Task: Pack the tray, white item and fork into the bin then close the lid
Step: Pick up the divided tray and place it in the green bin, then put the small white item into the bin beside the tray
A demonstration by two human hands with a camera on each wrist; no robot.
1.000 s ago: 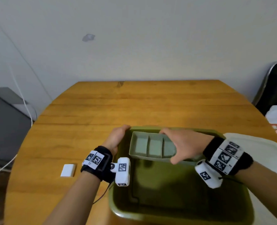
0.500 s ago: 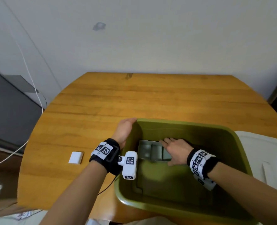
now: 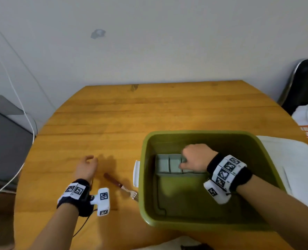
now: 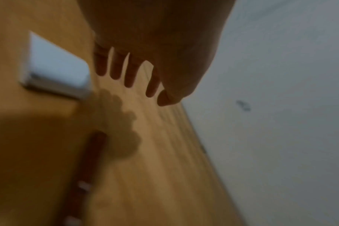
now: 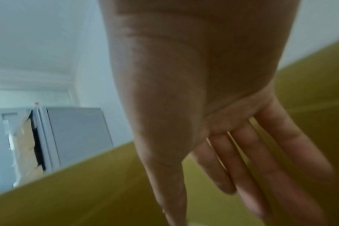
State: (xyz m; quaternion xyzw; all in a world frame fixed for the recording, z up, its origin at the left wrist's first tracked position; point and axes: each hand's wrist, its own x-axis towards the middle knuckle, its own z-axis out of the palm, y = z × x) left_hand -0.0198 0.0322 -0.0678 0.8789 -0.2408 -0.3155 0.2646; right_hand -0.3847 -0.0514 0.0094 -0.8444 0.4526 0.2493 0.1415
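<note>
The olive-green bin (image 3: 200, 132) stands on the right of the wooden table. The grey-green compartment tray (image 3: 168, 166) lies on its floor at the far left. My right hand (image 3: 194, 158) hovers over the tray's right end; in the right wrist view its fingers (image 5: 248, 168) are straight and hold nothing. A fork (image 3: 119, 185) with a brown handle lies on the table left of the bin. My left hand (image 3: 87, 166) hangs open, just left of the fork. In the head view it hides the white item (image 4: 54, 65), which lies flat by the fingertips (image 4: 130, 76).
The bin's white lid (image 3: 294, 165) lies on the table to the right of the bin. A white latch (image 3: 136, 173) sits on the bin's left side. A dark chair (image 3: 304, 83) with white cloth is far right, a grey cabinet (image 3: 5, 141) far left.
My right hand lowered the tray to the bin's floor and let it go. My left hand left the bin's rim and moved left over the white item, uncovering the fork.
</note>
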